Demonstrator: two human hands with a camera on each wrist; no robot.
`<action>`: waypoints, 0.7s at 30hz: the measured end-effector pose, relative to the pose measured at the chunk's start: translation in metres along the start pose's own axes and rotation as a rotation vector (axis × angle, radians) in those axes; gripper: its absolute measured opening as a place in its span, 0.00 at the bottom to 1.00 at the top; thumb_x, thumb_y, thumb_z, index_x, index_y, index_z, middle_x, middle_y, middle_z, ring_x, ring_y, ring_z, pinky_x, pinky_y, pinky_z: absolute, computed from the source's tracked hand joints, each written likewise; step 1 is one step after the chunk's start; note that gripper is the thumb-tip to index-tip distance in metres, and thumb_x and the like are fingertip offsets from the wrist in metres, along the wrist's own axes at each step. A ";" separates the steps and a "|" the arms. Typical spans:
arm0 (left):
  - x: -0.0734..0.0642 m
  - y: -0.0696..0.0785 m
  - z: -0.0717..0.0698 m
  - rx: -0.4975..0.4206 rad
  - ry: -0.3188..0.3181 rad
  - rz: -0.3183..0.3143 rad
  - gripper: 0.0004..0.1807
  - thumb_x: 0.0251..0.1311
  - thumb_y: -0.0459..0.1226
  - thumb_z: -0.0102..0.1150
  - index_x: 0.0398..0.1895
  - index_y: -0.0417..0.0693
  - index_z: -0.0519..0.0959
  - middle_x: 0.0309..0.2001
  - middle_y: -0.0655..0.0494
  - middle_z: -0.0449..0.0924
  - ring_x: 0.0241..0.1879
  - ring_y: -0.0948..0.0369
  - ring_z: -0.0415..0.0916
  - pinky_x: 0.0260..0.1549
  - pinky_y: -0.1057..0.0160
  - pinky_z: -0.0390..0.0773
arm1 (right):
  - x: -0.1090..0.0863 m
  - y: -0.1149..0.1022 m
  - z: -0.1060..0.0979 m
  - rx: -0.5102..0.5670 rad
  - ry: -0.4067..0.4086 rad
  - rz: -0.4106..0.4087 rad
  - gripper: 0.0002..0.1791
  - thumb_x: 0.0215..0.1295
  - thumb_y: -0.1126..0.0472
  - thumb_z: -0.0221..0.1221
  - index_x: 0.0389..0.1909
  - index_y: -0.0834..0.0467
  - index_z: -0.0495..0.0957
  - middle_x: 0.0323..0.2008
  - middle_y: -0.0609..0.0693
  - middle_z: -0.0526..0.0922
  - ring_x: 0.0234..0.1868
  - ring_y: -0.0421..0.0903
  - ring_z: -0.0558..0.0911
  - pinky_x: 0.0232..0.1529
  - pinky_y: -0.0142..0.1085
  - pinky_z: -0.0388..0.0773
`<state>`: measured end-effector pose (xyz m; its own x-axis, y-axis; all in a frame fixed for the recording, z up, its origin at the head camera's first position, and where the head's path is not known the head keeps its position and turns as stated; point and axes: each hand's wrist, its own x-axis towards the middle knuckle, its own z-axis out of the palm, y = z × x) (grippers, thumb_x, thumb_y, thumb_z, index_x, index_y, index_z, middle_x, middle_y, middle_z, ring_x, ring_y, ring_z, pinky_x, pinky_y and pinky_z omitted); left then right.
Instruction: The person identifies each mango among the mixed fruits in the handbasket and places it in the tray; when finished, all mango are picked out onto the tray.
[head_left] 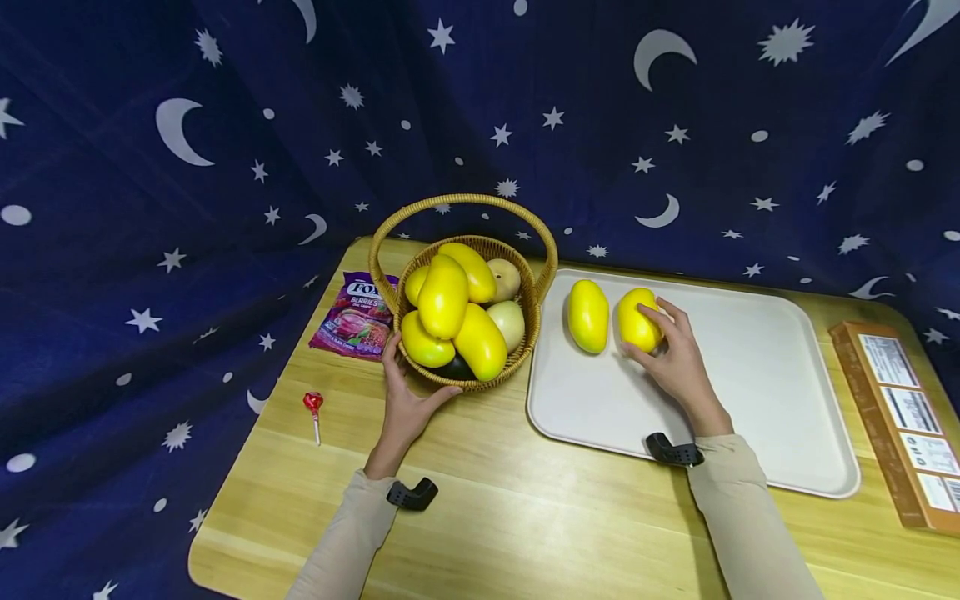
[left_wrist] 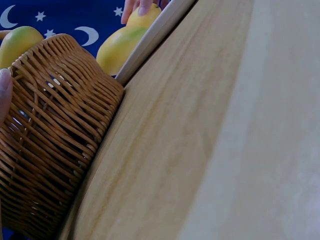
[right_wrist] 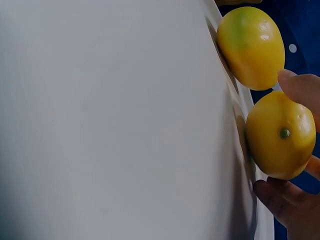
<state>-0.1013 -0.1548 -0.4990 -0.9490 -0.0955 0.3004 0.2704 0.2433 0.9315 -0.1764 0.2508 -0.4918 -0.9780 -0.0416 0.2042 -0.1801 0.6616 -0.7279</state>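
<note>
A wicker basket (head_left: 534, 321) with a tall arched handle holds several yellow mangoes (head_left: 444, 296), two pale round fruits (head_left: 507, 323) and a dark item (head_left: 456, 367), mostly hidden. My left hand (head_left: 405, 408) holds the basket's near left side, fingers along the left and thumb at the front. On the white tray (head_left: 600, 408), my right hand (head_left: 678, 358) grips a yellow mango (head_left: 636, 315) between thumb and fingers; its stem end (right_wrist: 284, 133) shows in the right wrist view. Just left of it lies another mango (head_left: 588, 317), greenish at one end.
A purple candy bag (head_left: 352, 321) lies left of the basket, partly behind it. Nearer the table's left edge is a red lollipop (head_left: 314, 408). An orange-brown box (head_left: 877, 400) lies right of the tray. A dark blue star-patterned cloth (head_left: 450, 108) hangs behind the table.
</note>
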 end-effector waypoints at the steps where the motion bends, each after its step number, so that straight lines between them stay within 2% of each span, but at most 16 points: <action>1: 0.000 0.000 0.000 0.000 0.000 0.000 0.65 0.41 0.30 0.79 0.76 0.40 0.41 0.76 0.42 0.43 0.73 0.49 0.49 0.71 0.45 0.49 | 0.000 -0.001 0.000 -0.003 0.000 0.000 0.39 0.53 0.64 0.72 0.67 0.60 0.69 0.72 0.64 0.55 0.69 0.70 0.61 0.67 0.64 0.58; 6: 0.000 0.000 0.000 -0.001 0.002 0.004 0.64 0.41 0.29 0.79 0.76 0.39 0.41 0.76 0.42 0.43 0.73 0.49 0.49 0.71 0.45 0.48 | -0.001 -0.002 -0.001 -0.023 -0.008 0.013 0.39 0.55 0.63 0.71 0.68 0.59 0.68 0.70 0.69 0.56 0.67 0.73 0.61 0.63 0.66 0.61; 13: 0.000 0.001 0.000 -0.001 0.000 0.010 0.65 0.41 0.30 0.79 0.76 0.38 0.41 0.76 0.41 0.43 0.73 0.48 0.49 0.71 0.45 0.49 | -0.003 -0.004 -0.001 -0.033 -0.026 0.036 0.39 0.57 0.61 0.70 0.70 0.59 0.66 0.69 0.71 0.55 0.65 0.73 0.63 0.59 0.63 0.67; 18: 0.000 0.002 0.000 0.001 0.000 0.011 0.65 0.41 0.30 0.79 0.76 0.38 0.40 0.76 0.40 0.43 0.73 0.48 0.48 0.71 0.45 0.48 | -0.006 -0.006 -0.003 -0.035 -0.028 0.029 0.38 0.58 0.60 0.69 0.70 0.58 0.66 0.70 0.70 0.54 0.67 0.72 0.61 0.58 0.63 0.68; 21: 0.000 0.003 0.000 0.003 0.002 0.011 0.65 0.41 0.31 0.79 0.76 0.38 0.40 0.76 0.40 0.42 0.73 0.48 0.48 0.71 0.45 0.48 | -0.008 -0.009 -0.005 -0.046 -0.002 0.008 0.38 0.57 0.61 0.70 0.69 0.59 0.67 0.70 0.69 0.54 0.68 0.71 0.58 0.60 0.65 0.64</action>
<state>-0.1003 -0.1540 -0.4966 -0.9455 -0.0949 0.3116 0.2808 0.2468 0.9275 -0.1663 0.2487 -0.4836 -0.9796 -0.0375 0.1975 -0.1674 0.6957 -0.6986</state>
